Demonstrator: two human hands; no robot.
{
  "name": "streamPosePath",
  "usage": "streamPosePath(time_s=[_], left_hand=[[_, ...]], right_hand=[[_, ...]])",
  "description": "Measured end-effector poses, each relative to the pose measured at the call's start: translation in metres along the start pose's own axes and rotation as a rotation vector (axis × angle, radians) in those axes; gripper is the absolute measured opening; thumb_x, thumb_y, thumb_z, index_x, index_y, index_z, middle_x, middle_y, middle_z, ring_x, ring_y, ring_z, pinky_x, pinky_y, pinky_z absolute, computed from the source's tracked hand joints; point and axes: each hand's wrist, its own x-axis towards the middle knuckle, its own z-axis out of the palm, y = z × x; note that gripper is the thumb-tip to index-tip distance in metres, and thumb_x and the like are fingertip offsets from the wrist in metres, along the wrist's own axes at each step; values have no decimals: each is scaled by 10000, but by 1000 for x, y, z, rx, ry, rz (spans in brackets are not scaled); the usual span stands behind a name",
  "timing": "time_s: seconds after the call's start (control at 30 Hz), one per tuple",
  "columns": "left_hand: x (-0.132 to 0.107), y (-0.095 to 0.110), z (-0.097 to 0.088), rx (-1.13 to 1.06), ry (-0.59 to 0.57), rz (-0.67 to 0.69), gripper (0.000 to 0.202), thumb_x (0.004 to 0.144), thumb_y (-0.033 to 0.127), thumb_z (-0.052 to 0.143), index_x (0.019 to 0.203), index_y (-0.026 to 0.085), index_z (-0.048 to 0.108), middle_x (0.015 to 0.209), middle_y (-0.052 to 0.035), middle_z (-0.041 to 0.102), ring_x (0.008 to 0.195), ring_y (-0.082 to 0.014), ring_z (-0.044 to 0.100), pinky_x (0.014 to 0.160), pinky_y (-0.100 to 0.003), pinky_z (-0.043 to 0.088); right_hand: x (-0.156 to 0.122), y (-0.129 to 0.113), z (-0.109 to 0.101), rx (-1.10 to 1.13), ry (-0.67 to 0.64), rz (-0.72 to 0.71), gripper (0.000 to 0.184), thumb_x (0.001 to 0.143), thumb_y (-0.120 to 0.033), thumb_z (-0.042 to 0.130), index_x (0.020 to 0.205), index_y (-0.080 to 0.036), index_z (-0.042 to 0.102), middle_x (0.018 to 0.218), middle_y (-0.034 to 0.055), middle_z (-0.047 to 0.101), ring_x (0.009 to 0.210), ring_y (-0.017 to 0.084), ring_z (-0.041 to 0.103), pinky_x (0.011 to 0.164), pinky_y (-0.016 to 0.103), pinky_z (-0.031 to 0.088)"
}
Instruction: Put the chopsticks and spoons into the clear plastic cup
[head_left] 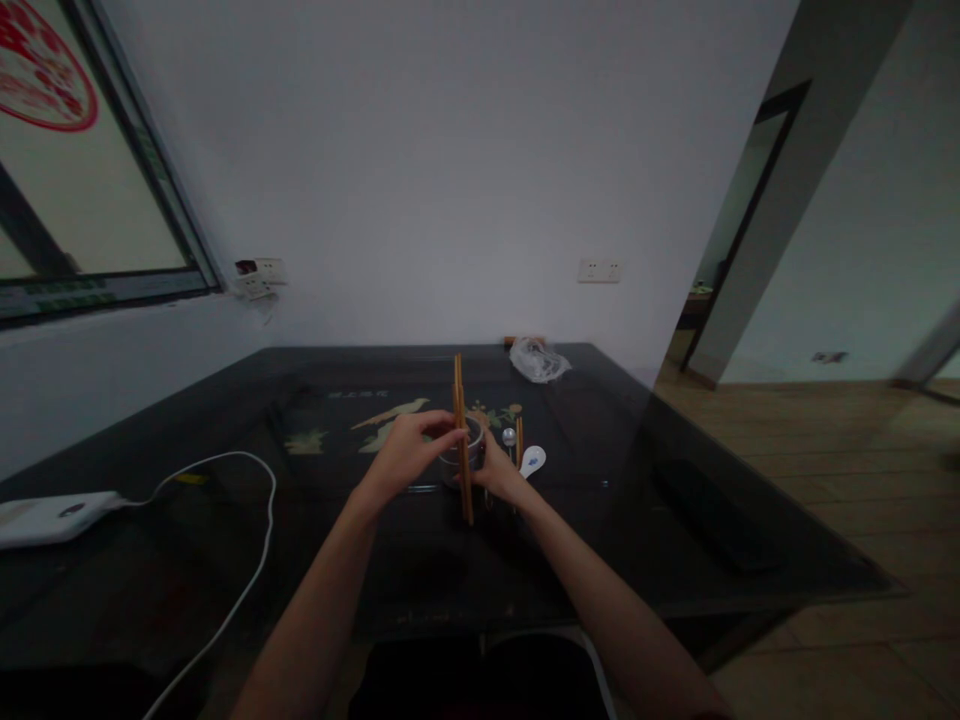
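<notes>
Our left fingers pinch upright chopsticks; our right hand's grip is unclear. They could slip, knocking the bowl.

wooden chopsticks, glossy dark table, glazed white spoon

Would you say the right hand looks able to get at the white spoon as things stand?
Probably yes: the white spoon lies uncovered on the table just beside the right hand. That hand is up against the bowl, though, and may be occupied.
</notes>
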Motion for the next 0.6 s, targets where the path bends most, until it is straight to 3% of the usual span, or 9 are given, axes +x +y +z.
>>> streamPosePath(time_s=[0.17, 0.3, 0.6], left_hand=[[0, 4, -2, 11, 19, 1, 188, 798, 316, 605, 825, 160, 705, 822, -43, 725, 760, -171, 655, 687, -254, 497], [1, 2, -8, 17, 97, -19, 205, 788, 337, 613, 813, 154, 703, 793, -46, 723, 740, -171, 659, 677, -256, 507], [21, 10, -52, -151, 317, -36, 249, 732, 362, 666, 824, 132, 691, 832, -78, 727, 770, -185, 681, 732, -294, 554]], right_hand=[[-2, -1, 1, -127, 39, 60, 957, 514, -200, 808, 1352, -202, 345, 1233, 108, 564, 1151, 271, 540, 985, 418, 422], [-3, -3, 1, -155, 32, 29, 912, 548, -234, 801, 1343, -194, 356, 1252, 110, 560, 1155, 264, 542, 989, 411, 419], [-1, -2, 0, -164, 29, 66, 907, 525, -193, 818, 1321, -197, 384, 1271, 109, 556, 1186, 267, 522, 1009, 424, 395]])
